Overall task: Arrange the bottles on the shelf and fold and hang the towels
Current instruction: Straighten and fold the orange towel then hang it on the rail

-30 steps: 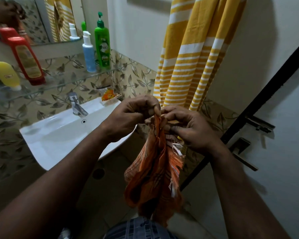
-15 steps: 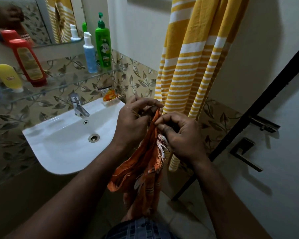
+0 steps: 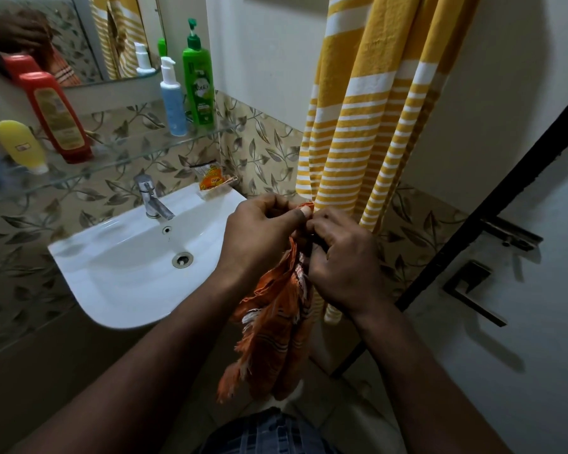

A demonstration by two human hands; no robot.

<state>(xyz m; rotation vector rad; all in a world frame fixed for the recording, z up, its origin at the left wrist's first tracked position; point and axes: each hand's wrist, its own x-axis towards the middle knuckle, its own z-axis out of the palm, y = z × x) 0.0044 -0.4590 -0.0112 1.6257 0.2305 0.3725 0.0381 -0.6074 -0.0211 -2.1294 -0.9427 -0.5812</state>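
Head view: bathroom corner, looking down at two bare forearms coming in from the bottom edge.
Yellow striped towel (image 3: 371,119): biggest thing here, yellow with white bands, hanging down the wall just behind the hands; its lower end drops past the right wrist.
Sink (image 3: 112,273): white wall basin left of the hands, chrome tap (image 3: 151,203) at the back, drain in the middle.
Door (image 3: 522,290): pale, on the right, with a dark handle (image 3: 473,291) and a bolt above it.
Glass shelf (image 3: 118,158): runs above the sink under the mirror (image 3: 79,37), leaf-pattern tiles behind it.
Orange towel (image 3: 276,326): bunched up, frayed fringe, hanging straight down from between both hands, in front of the yellow one, right of the sink.
Left hand (image 3: 263,234): fingers curled in, thumb and fingertip pinching the top edge of the orange towel.
Right hand (image 3: 345,260): clenched on the same top edge, knuckles up, touching the left hand.
Green pump bottle (image 3: 197,83): upright at the shelf's right end, by the wall.
Red bottle (image 3: 54,116): standing cap-up further left, looks tilted.
Blue pump bottle (image 3: 171,99): upright just beside the green one.
Yellow bottle (image 3: 22,145): near the shelf's left end, cap down.
Orange sachet (image 3: 210,180): on the sink's back corner.
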